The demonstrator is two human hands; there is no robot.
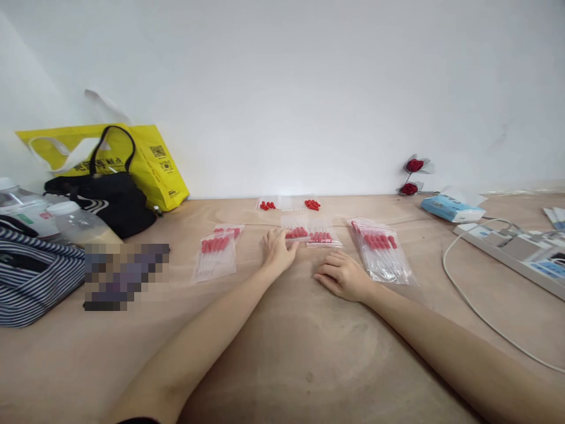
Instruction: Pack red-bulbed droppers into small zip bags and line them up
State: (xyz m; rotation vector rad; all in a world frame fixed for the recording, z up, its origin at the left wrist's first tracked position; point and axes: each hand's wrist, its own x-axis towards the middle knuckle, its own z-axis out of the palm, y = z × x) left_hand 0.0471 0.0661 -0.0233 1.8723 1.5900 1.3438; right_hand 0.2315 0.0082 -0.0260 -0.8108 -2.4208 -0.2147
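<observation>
Forearms (212,321), bag (296,233) against left grip (278,252)

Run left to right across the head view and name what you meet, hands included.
Striped pouch, front-left clear bag of red-ended sticks, left hand, right hand, upper red rose, power strip.

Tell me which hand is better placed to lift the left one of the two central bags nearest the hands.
Probably the left hand: its fingers are right at that bag. The right hand lies on the table, closer to the other central bag.
</observation>
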